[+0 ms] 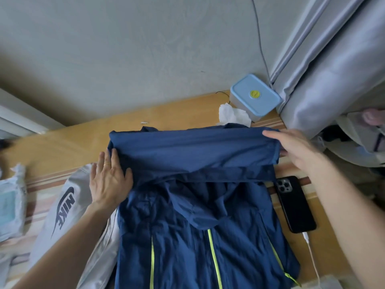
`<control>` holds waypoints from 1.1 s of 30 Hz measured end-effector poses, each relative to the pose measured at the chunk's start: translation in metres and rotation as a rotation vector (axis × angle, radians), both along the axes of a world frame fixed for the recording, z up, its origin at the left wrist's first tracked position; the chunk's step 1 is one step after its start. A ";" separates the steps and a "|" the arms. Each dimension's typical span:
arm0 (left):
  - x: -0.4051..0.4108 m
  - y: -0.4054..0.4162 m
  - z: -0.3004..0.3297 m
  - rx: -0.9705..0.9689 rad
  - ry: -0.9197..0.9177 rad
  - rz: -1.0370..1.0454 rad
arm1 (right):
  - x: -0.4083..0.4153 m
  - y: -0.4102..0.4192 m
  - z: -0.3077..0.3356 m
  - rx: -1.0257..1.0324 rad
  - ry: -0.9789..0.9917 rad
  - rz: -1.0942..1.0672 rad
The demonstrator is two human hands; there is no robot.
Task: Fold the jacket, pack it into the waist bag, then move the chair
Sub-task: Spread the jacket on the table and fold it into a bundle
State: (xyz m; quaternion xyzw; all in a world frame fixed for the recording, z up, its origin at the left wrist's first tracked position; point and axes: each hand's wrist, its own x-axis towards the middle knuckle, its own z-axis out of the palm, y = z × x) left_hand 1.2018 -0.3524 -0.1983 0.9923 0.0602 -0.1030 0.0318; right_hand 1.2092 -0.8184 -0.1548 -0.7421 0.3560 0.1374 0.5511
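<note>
A navy blue jacket (195,207) with yellow-green zips lies spread on the wooden table (68,142), its far part folded over into a flat band. My left hand (108,178) rests flat on the band's left end, thumb on the cloth, fingers spread. At the band's right end, my right hand (295,149) lies flat with its fingers extended. A grey waist bag (68,209) with a dark Nike logo sits to the left, partly under the jacket. No chair is in view.
A black phone (294,203) with a white cable lies right of the jacket. Behind it stand a blue-lidded box (255,95) and crumpled tissue (233,114). Grey curtain (325,59) hangs at right, a wipes pack (10,201) lies at left.
</note>
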 end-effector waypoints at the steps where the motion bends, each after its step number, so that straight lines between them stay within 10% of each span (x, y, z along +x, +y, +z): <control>1: 0.002 0.001 0.001 0.011 0.022 -0.002 | 0.005 0.002 -0.014 -0.018 -0.004 -0.052; 6: 0.006 -0.020 0.007 0.002 -0.020 0.016 | 0.006 0.021 -0.041 -0.490 0.085 -0.061; 10: -0.016 -0.049 -0.015 0.048 -0.164 -0.346 | -0.025 0.066 -0.055 -0.921 -0.398 0.316; 14: -0.042 -0.048 -0.039 0.163 -0.004 -0.276 | -0.052 0.086 -0.098 -0.909 -0.020 0.922; 21: -0.154 -0.066 -0.022 0.054 -0.101 -0.388 | -0.174 0.126 -0.091 -0.802 -0.504 0.856; 29: -0.319 -0.032 -0.054 0.120 0.098 -0.471 | -0.353 0.116 -0.133 -0.814 -0.315 0.978; 33: -0.344 -0.023 -0.048 0.083 0.009 -0.406 | -0.372 0.103 -0.118 -0.839 -0.334 0.660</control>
